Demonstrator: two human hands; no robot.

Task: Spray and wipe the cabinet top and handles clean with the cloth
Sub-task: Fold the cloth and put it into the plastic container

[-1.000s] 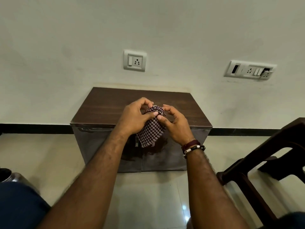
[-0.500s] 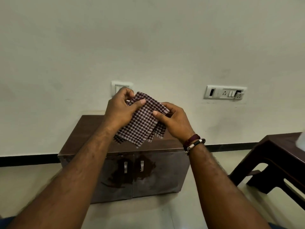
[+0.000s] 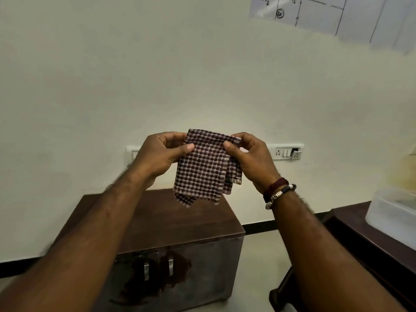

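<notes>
Holding: both hands keep a checked cloth (image 3: pixel 203 167) up in the air, above the far part of the cabinet top (image 3: pixel 171 219).
Left hand (image 3: pixel 161 155): thumb and fingers pinch the cloth's upper left edge.
Right hand (image 3: pixel 253 158): pinches the upper right corner.
Handles (image 3: pixel 158 267): two metal pulls on the near doors, untouched.
Right side: pale plastic tub (image 3: pixel 394 216) on a dark table.

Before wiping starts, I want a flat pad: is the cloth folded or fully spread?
Folded. The cloth hangs in overlapping layers, pinched at its top corners by the left hand and right hand.
</notes>
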